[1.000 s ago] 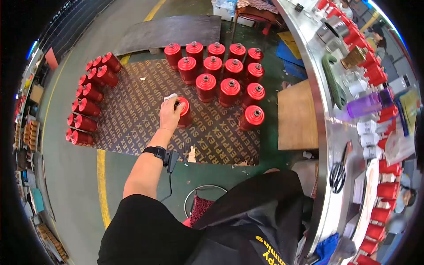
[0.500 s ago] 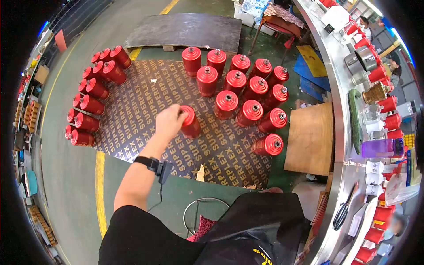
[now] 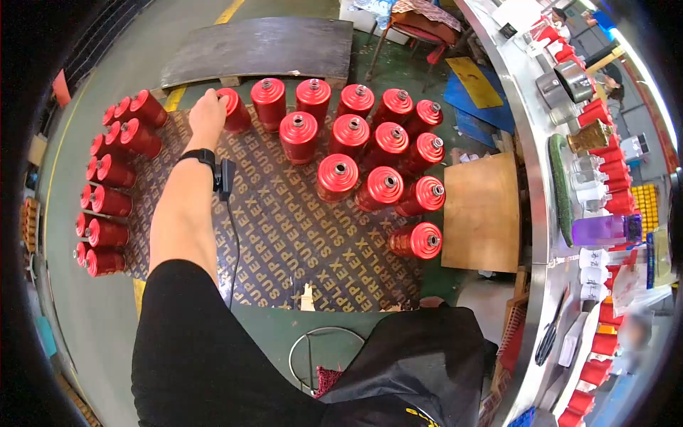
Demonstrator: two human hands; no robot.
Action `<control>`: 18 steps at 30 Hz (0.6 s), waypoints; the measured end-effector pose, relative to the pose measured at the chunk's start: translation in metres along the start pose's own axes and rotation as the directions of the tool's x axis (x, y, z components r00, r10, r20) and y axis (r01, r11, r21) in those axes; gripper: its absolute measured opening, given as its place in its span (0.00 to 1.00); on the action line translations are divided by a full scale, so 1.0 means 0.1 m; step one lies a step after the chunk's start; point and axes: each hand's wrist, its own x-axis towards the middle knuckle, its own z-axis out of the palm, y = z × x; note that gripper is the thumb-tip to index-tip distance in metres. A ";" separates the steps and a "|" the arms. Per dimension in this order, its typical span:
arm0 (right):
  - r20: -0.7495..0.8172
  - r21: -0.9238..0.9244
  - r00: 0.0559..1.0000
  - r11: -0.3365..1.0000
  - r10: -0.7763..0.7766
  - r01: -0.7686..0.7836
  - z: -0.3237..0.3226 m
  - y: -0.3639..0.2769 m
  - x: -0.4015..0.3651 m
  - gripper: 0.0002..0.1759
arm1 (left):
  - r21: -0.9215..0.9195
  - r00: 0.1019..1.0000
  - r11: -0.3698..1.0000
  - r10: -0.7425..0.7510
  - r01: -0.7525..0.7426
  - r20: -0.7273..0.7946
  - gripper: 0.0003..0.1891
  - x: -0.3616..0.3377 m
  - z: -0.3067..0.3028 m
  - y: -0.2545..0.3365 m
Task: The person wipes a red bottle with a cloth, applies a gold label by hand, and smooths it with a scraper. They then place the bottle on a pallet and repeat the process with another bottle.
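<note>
Fingers (image 3: 221, 102) of left hand (image 3: 207, 116) in a grip on one red canister (image 3: 237, 118)

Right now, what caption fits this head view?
A left hand at the top of one red canister, more canisters on a printed board.

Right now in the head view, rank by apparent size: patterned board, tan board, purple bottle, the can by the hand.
1. Patterned board
2. Tan board
Unranked: purple bottle, can. They look close, and the hand partly covers the can.
</note>
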 end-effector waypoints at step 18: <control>-0.043 -0.012 0.997 0.998 0.060 -0.061 -0.35 0.17 -0.23 0.16 | 0.159 0.971 0.976 -0.173 0.147 0.163 0.37 -0.01 0.22 0.22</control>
